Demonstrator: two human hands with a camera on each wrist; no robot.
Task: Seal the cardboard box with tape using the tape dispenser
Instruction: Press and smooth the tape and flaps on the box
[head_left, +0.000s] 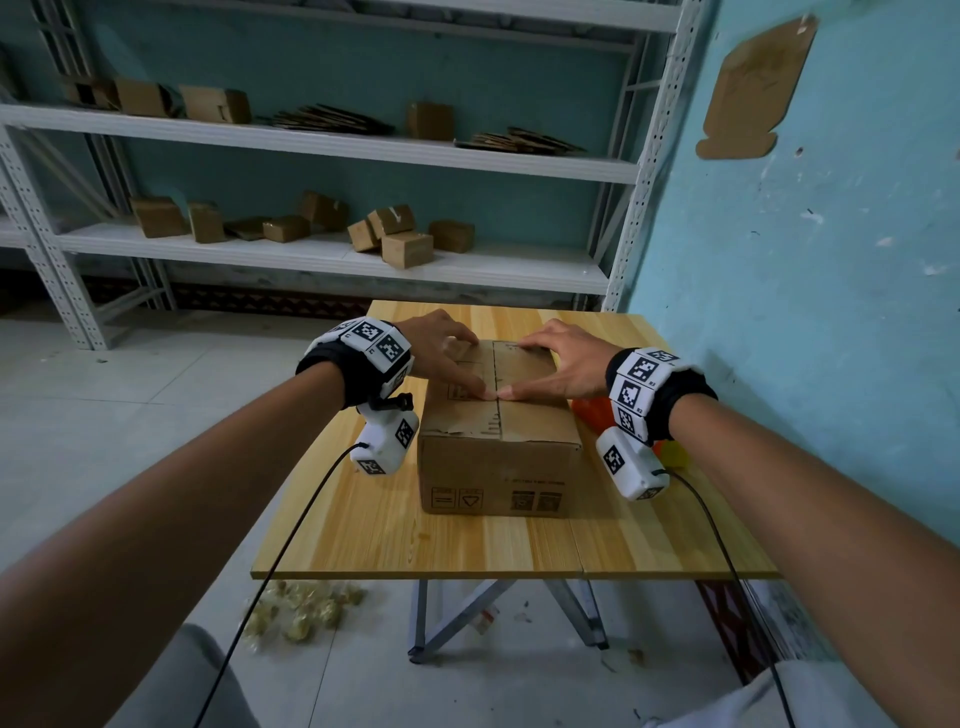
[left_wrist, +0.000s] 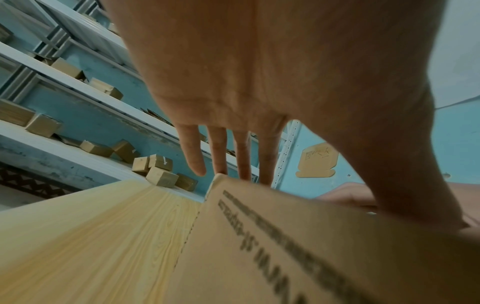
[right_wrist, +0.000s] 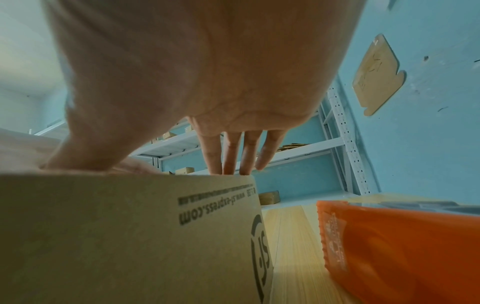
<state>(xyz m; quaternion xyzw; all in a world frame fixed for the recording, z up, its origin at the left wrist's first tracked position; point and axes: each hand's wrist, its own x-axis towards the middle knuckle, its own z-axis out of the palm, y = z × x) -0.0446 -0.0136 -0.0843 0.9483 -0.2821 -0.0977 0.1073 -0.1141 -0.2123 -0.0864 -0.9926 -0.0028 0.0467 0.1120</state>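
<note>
A: From the head view, which step is this?
B: Closing the flaps. The box (head_left: 498, 415) sits mid-table (head_left: 415, 540); left hand (head_left: 441, 353) and right hand (head_left: 561, 364) lie flat on top, both grips wide and holding nothing, thumbs meeting at the seam.

A: Left wrist view?
B: Straight fingers (left_wrist: 218, 152) reach the box's far edge (left_wrist: 285, 236). No tape shows.

A: Right wrist view?
B: The orange tape dispenser (right_wrist: 389, 246) lies just beside the box (right_wrist: 130, 226). Next, I'd judge, the right hand must take it while the left holds the flaps down. Shelves of small boxes (head_left: 400, 239) stand well clear.
</note>
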